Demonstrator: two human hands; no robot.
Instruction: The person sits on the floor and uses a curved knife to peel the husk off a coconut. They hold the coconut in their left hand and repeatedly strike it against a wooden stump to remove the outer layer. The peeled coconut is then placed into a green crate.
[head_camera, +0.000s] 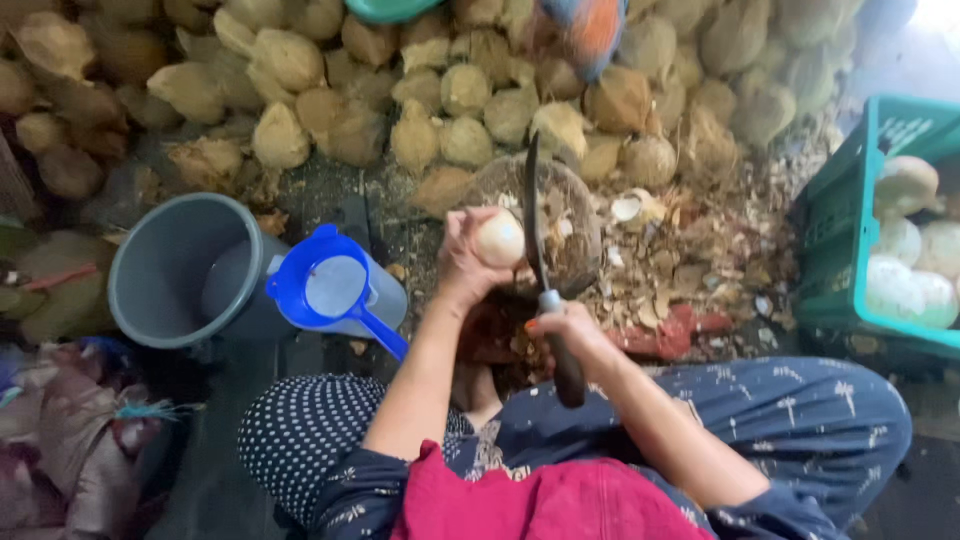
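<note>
My left hand (462, 258) grips a pale, peeled coconut (499, 240) over a round wooden chopping block (575, 215). My right hand (565, 330) holds the dark handle of a long knife (537, 235); its blade stands upright just right of the coconut, close to or touching it. Both forearms reach out over my lap in blue patterned cloth.
A big heap of brown husked coconuts (440, 90) fills the back. A grey bucket (180, 270) and a blue strainer jug (335, 290) stand at left. A green crate (850, 230) with peeled white coconuts sits at right. Husk scraps (690, 260) litter the ground.
</note>
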